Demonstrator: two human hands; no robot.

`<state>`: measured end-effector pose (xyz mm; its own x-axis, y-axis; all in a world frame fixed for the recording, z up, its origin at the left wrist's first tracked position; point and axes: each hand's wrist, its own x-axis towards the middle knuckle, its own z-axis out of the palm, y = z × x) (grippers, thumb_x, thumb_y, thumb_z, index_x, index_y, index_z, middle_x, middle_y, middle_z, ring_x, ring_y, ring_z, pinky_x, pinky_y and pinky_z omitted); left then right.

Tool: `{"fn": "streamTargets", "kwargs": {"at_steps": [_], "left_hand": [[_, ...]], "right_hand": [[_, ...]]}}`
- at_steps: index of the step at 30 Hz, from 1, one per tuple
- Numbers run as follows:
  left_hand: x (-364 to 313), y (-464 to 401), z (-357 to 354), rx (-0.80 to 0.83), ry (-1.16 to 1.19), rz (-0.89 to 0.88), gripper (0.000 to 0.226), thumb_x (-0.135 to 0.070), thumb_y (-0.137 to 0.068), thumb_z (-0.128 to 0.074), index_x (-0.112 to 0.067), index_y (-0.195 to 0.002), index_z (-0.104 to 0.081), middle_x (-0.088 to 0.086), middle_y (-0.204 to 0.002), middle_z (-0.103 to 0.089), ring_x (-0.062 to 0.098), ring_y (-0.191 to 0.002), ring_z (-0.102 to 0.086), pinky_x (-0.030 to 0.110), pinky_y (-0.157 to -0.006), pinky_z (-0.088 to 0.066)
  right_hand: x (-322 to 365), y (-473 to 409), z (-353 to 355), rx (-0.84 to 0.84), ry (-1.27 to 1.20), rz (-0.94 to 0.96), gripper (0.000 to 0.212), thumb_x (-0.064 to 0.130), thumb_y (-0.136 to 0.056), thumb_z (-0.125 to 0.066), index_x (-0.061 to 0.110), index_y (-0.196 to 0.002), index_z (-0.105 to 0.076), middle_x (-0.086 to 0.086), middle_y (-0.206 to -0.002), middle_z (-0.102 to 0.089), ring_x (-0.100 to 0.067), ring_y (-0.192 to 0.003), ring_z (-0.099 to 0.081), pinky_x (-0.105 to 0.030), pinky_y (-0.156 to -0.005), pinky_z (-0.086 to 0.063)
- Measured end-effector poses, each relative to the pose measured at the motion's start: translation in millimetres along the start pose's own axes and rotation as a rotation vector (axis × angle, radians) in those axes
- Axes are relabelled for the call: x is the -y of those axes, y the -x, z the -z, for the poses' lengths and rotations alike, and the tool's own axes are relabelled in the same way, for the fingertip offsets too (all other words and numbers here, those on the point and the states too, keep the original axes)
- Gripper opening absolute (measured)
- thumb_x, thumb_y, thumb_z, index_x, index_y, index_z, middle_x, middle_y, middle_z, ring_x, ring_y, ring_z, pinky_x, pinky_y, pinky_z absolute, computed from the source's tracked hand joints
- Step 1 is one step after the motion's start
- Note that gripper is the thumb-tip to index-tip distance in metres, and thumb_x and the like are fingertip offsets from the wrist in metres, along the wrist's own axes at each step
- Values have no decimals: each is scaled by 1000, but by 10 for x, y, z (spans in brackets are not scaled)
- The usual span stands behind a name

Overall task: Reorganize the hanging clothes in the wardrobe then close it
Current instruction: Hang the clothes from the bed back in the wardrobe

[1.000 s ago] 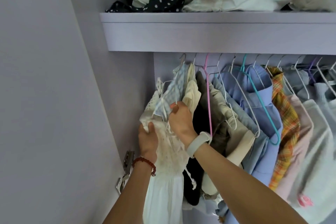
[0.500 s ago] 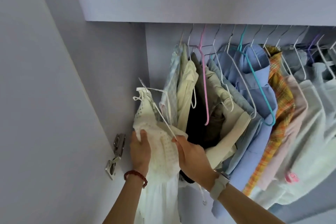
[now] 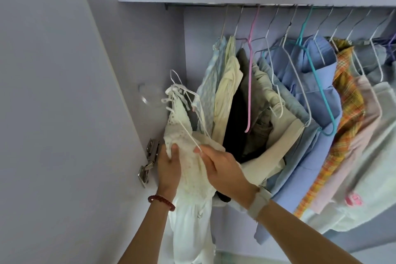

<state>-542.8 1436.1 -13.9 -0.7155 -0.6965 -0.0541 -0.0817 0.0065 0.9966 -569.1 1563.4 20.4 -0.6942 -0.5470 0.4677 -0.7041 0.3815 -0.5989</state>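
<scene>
Both of our hands are on the white eyelet dress (image 3: 188, 169), which is off the rail and sits low at the left end of the wardrobe, just beside the hanging clothes. Our left hand (image 3: 169, 169) grips the bodice from the left, thumb pressed onto the front of the fabric. Our right hand (image 3: 222, 169) pinches the lower end of the white wire hanger (image 3: 186, 133) between thumb and forefinger; the hanger's hook points up and left, free of the rail (image 3: 278, 4).

On the rail hang a pale blue print garment (image 3: 211, 83), a cream top (image 3: 228, 90), a dark garment (image 3: 235, 118), a pink hanger (image 3: 249, 66), khaki trousers (image 3: 276, 135), blue shirts (image 3: 317, 96) with a teal hanger (image 3: 315, 75), an orange plaid shirt (image 3: 345, 100) and pale pink and white tops (image 3: 372, 139).

A metal hinge (image 3: 150, 156) sits on the door (image 3: 53, 113) just left of our left hand.
</scene>
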Motion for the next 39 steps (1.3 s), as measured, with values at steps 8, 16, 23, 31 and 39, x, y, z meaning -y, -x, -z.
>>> {"fn": "streamTargets", "kwargs": {"at_steps": [8, 16, 23, 31, 39], "left_hand": [[193, 130, 59, 45, -64, 2, 26, -26, -97, -43, -10, -113, -55, 8, -101, -64, 29, -101, -61, 47, -91, -48], [199, 119, 133, 43, -32, -13, 26, -24, -96, -46, -4, -110, -57, 9, -100, -62, 26, -98, -59, 51, -96, -44], [114, 104, 195, 5, 7, -12, 39, -34, -95, -46, -8, -123, -54, 6, -119, -61, 21, -114, -55, 46, -103, -40], [142, 166, 105, 80, 88, -39, 18, -23, -97, -43, -23, -112, -54, -4, -110, -62, 15, -107, -58, 34, -95, -46], [277, 360, 240, 6, 10, -25, 19, -20, -98, -43, -13, -90, -59, -5, -82, -60, 10, -78, -58, 25, -75, -47]], "right_hand": [[21, 342, 23, 15, 76, 87, 34, 24, -92, -32, 8, -100, -61, 0, -73, -68, -12, -70, -52, -16, -50, -34], [445, 62, -213, -34, -307, -142, 33, 19, -94, -32, 2, -106, -57, 18, -56, -39, 7, -54, -49, -5, -55, -34], [341, -519, -253, -103, -290, -190, 27, 9, -98, -35, 1, -107, -59, 16, -70, -51, -4, -61, -47, -25, -68, -36], [124, -59, -156, -341, -149, -163, 29, 13, -93, -40, 3, -106, -64, 3, -78, -67, -10, -67, -60, -16, -66, -47], [345, 386, -294, -108, -199, -69, 43, 31, -93, -31, 8, -113, -60, 11, -52, -39, 9, -47, -42, -3, -53, -31]]}}
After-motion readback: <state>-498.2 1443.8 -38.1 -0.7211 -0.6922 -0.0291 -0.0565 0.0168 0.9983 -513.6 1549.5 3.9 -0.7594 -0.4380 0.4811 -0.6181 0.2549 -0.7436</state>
